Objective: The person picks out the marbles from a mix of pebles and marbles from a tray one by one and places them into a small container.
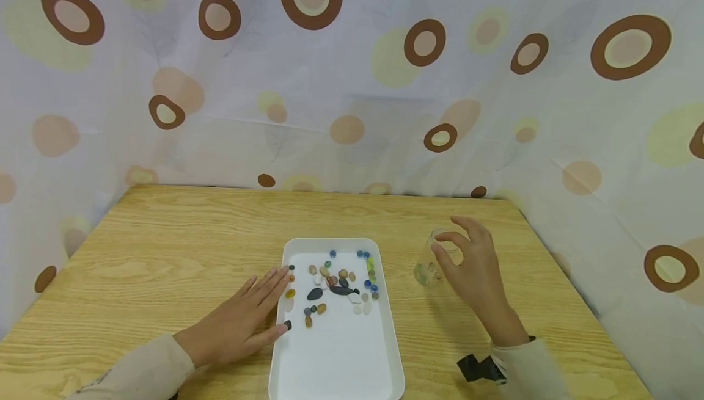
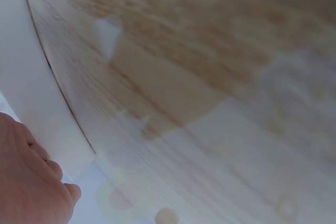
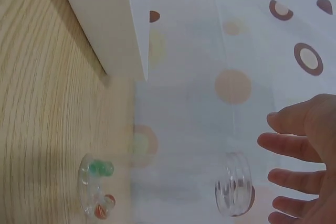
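Note:
My left hand (image 1: 242,320) lies with its fingers straight across the left rim of a white tray (image 1: 341,357). Its thumb tip touches or nearly touches a dark stone (image 1: 288,325), and its fingertips are by a few small stones along that side. A clear glass jar (image 1: 426,273) stands right of the tray with several marbles (image 3: 101,168) at its bottom. Beside and above the jar's mouth hovers my right hand (image 1: 475,272). In the right wrist view its thumb and fingers are extended, a little apart, nothing seen between them, and off the jar's rim (image 3: 233,184).
Inside the tray, pebbles such as a long dark one (image 1: 341,290) lie in the middle. Blue and green marbles (image 1: 367,283) line its right side. The wooden table (image 1: 192,235) meets a patterned curtain (image 1: 352,101) at the back.

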`<control>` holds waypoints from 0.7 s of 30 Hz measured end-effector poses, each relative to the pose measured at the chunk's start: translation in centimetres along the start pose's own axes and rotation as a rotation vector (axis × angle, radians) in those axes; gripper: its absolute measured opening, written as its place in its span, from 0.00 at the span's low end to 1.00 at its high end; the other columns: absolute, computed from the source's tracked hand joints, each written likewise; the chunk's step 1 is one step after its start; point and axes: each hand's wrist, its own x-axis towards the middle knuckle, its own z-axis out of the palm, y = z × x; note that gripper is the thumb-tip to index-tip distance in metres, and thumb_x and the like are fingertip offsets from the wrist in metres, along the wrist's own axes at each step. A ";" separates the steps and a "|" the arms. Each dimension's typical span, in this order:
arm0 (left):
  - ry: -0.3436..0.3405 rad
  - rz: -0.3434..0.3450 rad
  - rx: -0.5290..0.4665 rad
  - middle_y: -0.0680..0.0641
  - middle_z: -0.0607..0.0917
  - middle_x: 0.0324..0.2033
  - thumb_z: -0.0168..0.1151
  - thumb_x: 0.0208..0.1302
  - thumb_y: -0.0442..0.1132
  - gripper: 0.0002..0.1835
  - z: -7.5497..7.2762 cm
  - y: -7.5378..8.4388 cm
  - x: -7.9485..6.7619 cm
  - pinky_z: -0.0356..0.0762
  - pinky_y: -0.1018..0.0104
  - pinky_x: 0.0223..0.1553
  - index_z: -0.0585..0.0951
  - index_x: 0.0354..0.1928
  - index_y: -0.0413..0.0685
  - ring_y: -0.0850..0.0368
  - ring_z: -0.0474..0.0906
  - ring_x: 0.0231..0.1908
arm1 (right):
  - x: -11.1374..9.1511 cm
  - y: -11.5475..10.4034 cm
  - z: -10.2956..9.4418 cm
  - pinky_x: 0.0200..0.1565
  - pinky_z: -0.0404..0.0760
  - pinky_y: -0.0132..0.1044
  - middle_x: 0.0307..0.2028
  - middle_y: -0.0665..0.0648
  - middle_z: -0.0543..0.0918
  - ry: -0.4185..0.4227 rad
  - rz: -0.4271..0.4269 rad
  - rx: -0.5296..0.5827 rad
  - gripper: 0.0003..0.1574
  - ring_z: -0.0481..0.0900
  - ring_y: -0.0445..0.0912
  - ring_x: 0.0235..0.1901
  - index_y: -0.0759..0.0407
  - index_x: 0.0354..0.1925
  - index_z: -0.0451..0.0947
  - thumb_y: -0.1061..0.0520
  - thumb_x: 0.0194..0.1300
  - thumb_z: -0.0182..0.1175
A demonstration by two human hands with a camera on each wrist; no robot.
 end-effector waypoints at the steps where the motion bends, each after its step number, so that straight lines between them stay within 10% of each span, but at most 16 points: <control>1: -0.001 -0.001 0.002 0.47 0.45 0.76 0.41 0.72 0.62 0.42 0.0 0.0 0.0 0.19 0.72 0.69 0.46 0.76 0.43 0.50 0.41 0.74 | 0.0 -0.4 0.1 0.56 0.65 0.67 0.57 0.68 0.74 -0.009 -0.020 0.004 0.07 0.62 0.67 0.62 0.65 0.35 0.84 0.62 0.58 0.68; 15: -0.016 -0.013 -0.021 0.48 0.43 0.76 0.41 0.72 0.62 0.42 0.0 0.0 0.0 0.20 0.70 0.70 0.41 0.76 0.48 0.52 0.38 0.74 | -1.6 -3.8 4.0 0.57 0.69 0.64 0.57 0.65 0.76 -0.187 -0.133 0.010 0.10 0.65 0.66 0.62 0.58 0.35 0.85 0.58 0.53 0.72; 21: -0.014 -0.019 -0.011 0.48 0.43 0.76 0.41 0.72 0.62 0.42 -0.1 0.1 0.0 0.39 0.49 0.72 0.42 0.76 0.48 0.52 0.39 0.74 | -2.6 -4.3 5.9 0.56 0.71 0.63 0.58 0.63 0.76 -0.287 -0.105 -0.037 0.10 0.65 0.65 0.63 0.55 0.35 0.85 0.56 0.52 0.73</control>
